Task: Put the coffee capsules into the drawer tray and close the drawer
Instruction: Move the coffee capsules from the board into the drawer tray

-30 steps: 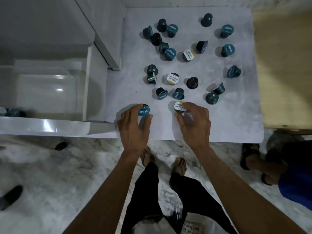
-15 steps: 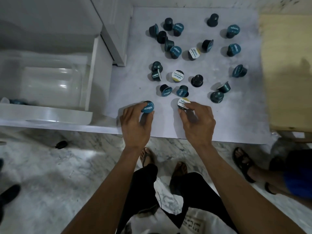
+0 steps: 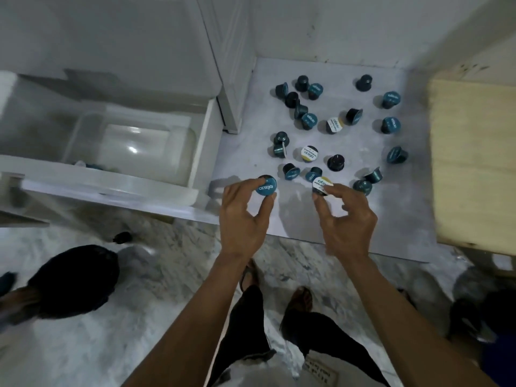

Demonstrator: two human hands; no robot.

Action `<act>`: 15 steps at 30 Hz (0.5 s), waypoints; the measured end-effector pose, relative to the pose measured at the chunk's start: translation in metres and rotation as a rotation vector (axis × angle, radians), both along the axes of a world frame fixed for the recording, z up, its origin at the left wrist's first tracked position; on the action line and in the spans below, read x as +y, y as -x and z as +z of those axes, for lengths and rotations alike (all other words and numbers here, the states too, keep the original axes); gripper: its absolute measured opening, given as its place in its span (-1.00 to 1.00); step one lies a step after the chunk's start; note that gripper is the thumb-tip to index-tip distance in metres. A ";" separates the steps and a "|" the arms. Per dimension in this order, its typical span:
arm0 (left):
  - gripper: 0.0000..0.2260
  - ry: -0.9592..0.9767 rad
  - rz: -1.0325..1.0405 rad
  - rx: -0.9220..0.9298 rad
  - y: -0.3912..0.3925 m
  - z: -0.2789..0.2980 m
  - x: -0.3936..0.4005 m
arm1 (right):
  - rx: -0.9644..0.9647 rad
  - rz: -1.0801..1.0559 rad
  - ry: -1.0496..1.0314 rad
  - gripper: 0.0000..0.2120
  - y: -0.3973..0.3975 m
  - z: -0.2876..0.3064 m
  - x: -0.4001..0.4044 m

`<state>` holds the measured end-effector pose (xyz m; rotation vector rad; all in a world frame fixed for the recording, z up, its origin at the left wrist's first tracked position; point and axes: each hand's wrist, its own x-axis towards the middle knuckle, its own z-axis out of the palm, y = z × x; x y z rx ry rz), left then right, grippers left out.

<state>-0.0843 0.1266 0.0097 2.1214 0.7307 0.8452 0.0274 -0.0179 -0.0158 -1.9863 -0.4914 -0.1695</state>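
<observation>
My left hand (image 3: 243, 216) pinches a teal-lidded capsule (image 3: 266, 186) just above the grey table top (image 3: 396, 219). A white-and-yellow-lidded capsule (image 3: 321, 185) is gripped by the fingertips of my right hand (image 3: 346, 219). Several more teal and dark capsules (image 3: 335, 163) lie scattered over the table beyond both hands. To the left the white drawer (image 3: 111, 188) stands pulled out, with a clear tray (image 3: 178, 152) inside. A few capsules (image 3: 92, 165) show at the tray's near edge, partly hidden by the drawer front.
A white cabinet (image 3: 220, 79) rises behind the drawer, left of the table. A pale wooden surface (image 3: 474, 163) adjoins the table on the right. Another person's head (image 3: 75, 280) is at lower left and a person in blue (image 3: 485, 325) at lower right. My sandalled feet stand on marble floor.
Both hands have lifted their capsules slightly off the table. The view has tilted and shifted left, showing more of the drawer, and a person's head has come in at lower left.
</observation>
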 end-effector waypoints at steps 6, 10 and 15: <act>-0.73 -0.091 0.047 -0.099 0.008 0.096 0.040 | -0.099 0.117 -0.115 -0.76 -0.008 0.081 0.033; -0.73 -0.164 0.050 -0.063 0.033 0.138 0.102 | -0.112 0.249 -0.192 -0.76 0.001 0.124 0.088; -0.74 -0.125 0.034 0.116 0.071 0.154 0.198 | -0.113 0.398 -0.154 -0.79 0.025 0.135 0.171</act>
